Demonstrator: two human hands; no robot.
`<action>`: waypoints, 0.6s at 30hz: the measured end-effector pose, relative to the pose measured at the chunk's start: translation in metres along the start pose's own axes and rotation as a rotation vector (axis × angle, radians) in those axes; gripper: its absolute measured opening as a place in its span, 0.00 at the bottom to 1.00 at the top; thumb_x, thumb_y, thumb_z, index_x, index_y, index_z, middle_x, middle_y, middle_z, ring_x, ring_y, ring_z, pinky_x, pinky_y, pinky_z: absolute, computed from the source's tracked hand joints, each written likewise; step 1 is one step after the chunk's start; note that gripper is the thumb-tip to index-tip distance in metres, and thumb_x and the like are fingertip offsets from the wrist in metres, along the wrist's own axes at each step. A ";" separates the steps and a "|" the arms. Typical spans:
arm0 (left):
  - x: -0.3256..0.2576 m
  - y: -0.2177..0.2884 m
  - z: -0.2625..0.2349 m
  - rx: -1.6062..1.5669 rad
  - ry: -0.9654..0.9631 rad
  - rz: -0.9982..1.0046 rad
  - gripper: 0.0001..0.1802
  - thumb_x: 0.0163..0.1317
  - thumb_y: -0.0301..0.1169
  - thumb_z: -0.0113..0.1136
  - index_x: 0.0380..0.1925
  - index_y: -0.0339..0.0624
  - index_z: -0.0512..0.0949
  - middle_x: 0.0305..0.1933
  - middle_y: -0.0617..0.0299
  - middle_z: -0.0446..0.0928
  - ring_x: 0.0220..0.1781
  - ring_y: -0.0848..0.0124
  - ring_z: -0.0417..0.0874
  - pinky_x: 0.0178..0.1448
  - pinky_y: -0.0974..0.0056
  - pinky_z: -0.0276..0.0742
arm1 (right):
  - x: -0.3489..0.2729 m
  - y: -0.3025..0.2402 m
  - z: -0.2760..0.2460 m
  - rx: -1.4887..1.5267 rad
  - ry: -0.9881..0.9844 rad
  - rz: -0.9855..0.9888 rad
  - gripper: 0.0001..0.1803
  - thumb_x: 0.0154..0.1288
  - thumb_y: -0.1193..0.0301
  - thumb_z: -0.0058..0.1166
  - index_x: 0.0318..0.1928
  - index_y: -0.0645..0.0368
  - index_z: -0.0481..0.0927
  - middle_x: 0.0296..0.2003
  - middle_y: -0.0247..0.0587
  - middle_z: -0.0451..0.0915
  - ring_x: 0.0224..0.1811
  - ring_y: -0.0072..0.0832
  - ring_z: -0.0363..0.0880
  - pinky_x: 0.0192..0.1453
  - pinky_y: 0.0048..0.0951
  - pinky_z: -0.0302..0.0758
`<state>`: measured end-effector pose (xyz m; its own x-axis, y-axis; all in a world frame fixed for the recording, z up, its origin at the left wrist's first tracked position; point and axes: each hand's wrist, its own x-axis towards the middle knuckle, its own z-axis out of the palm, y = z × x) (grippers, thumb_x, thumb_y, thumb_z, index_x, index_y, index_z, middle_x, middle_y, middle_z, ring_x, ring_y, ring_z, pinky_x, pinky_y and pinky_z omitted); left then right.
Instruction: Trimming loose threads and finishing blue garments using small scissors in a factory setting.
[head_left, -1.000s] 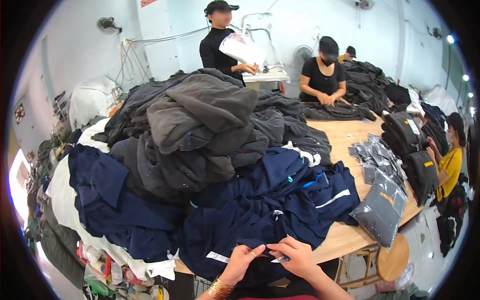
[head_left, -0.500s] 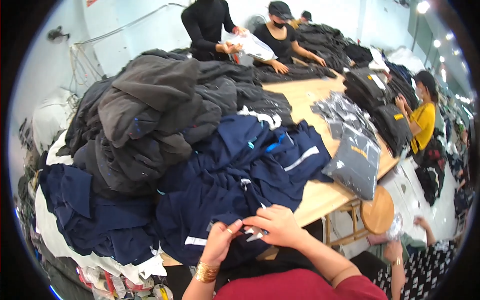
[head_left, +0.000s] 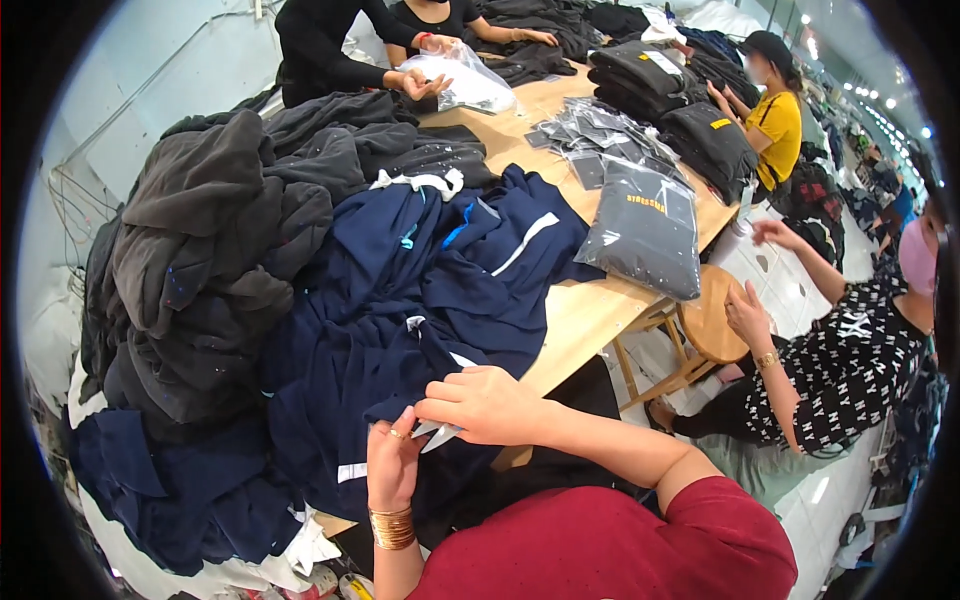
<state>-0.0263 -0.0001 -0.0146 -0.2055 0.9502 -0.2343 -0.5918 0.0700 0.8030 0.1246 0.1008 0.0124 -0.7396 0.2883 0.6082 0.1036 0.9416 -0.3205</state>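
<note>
Low in the middle, my two hands meet over a navy garment (head_left: 400,340) spread on the table. My left hand (head_left: 393,465), with stacked gold bangles at the wrist, pinches an edge of the navy cloth. Curled just to its right, my right hand (head_left: 490,405) holds what look like small thread snips (head_left: 440,437), pointed silvery blades showing under the fingers. Its fingertips touch or nearly touch the left thumb. The part of the cloth between the hands is mostly hidden.
Dark grey garments (head_left: 190,240) are heaped left. More navy cloth (head_left: 160,500) hangs at the near left edge. A bagged grey garment (head_left: 645,225) lies by small packets (head_left: 600,140), near a wooden stool (head_left: 712,315). A co-worker in a patterned shirt (head_left: 840,360) is close on my right.
My view has turned right, so the table appears further left. A co-worker's hands and body have come further into view at right. My hands stay together at the navy cloth.
</note>
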 end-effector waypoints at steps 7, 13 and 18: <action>0.006 0.000 -0.006 -0.020 -0.001 -0.014 0.06 0.64 0.28 0.50 0.29 0.43 0.74 0.35 0.65 0.77 0.37 0.75 0.78 0.45 0.63 0.75 | 0.002 0.001 0.005 -0.010 0.018 -0.046 0.10 0.42 0.73 0.56 0.28 0.55 0.71 0.26 0.32 0.68 0.27 0.26 0.73 0.29 0.26 0.71; 0.004 0.003 -0.003 -0.065 0.054 -0.033 0.08 0.63 0.27 0.50 0.24 0.44 0.72 0.35 0.63 0.77 0.38 0.72 0.78 0.43 0.63 0.74 | 0.005 0.003 0.006 0.046 -0.023 -0.037 0.11 0.46 0.73 0.55 0.33 0.55 0.71 0.28 0.34 0.68 0.26 0.29 0.74 0.28 0.28 0.72; 0.008 0.000 -0.005 -0.071 0.031 -0.034 0.07 0.63 0.27 0.50 0.26 0.41 0.73 0.36 0.60 0.78 0.40 0.70 0.78 0.48 0.59 0.74 | 0.006 0.007 0.007 0.057 -0.107 -0.002 0.12 0.48 0.74 0.55 0.35 0.54 0.70 0.29 0.36 0.68 0.27 0.31 0.76 0.27 0.29 0.72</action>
<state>-0.0318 0.0063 -0.0192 -0.2075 0.9378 -0.2782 -0.6522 0.0793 0.7539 0.1164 0.1077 0.0091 -0.8068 0.2633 0.5289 0.0664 0.9299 -0.3616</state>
